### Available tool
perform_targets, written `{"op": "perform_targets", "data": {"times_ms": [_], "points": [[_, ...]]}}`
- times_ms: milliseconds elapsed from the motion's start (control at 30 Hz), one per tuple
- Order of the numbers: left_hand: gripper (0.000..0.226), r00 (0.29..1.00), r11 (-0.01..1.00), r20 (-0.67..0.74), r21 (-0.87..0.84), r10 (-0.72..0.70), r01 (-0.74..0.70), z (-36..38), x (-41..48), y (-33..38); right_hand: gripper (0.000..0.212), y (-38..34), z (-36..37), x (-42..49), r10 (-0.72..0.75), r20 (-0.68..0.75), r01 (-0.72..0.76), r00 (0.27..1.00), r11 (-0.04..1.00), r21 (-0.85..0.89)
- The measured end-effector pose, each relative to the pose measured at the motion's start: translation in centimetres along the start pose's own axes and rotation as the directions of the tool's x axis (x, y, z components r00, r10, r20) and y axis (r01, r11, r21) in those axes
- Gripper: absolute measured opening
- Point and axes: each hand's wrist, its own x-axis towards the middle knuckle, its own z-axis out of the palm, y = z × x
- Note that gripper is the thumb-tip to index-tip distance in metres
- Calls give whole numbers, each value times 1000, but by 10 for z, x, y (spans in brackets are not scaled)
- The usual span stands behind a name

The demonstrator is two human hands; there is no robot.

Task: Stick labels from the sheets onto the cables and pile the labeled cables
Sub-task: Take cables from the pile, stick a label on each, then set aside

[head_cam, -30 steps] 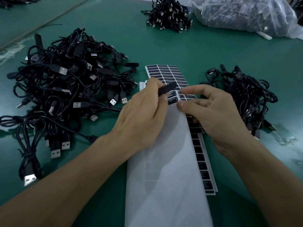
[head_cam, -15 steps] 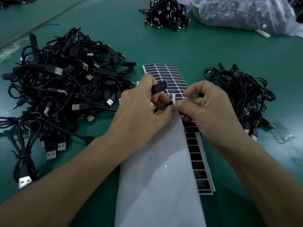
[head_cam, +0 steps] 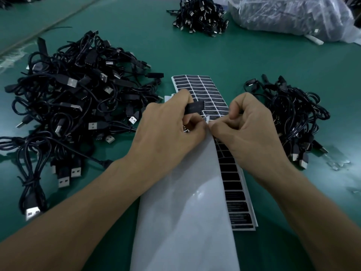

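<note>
The left grip (head_cam: pixel 168 133) is clenched round a black cable connector (head_cam: pixel 194 107), held just above the label sheet (head_cam: pixel 201 89). The right grip (head_cam: pixel 252 133) pinches a half-peeled label (head_cam: pixel 207 119) at the sheet's edge, right beside the left fingertips. That label isn't on the cable yet. The small cable pile (head_cam: pixel 293 114) on the right looks like the finished lot, and the big heap (head_cam: pixel 78 94) on the left seems still to do. Underneath is a green desk (head_cam: pixel 195 51). Farther off lie another bundle (head_cam: pixel 199 14) and a plastic bag (head_cam: pixel 293 14).
</note>
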Motion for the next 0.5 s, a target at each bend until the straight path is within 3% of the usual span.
{"op": "perform_targets", "data": {"times_ms": [100,233,333,433,500], "points": [[45,1000,1000,-19,-2,3,-3,1,-1,0,34,-1,0,-2,11,-44,-13,999,999,-44],[46,986,990,-126,-103,-108,95,2,1,-4,27,-1,-6,-4,7,-156,-55,988,950,-306],[45,965,968,-176,-191,-196,162,3,1,-6,21,2,-8,-6,25,-124,-80,992,879,-470],[44,962,956,-150,-220,-228,192,5,0,-6,19,3,-6,-6,-44,-79,-14,996,786,-619],[45,963,951,-139,-239,-232,194,7,0,-6,23,-1,-2,-6,-152,-67,81,986,791,-607]]}}
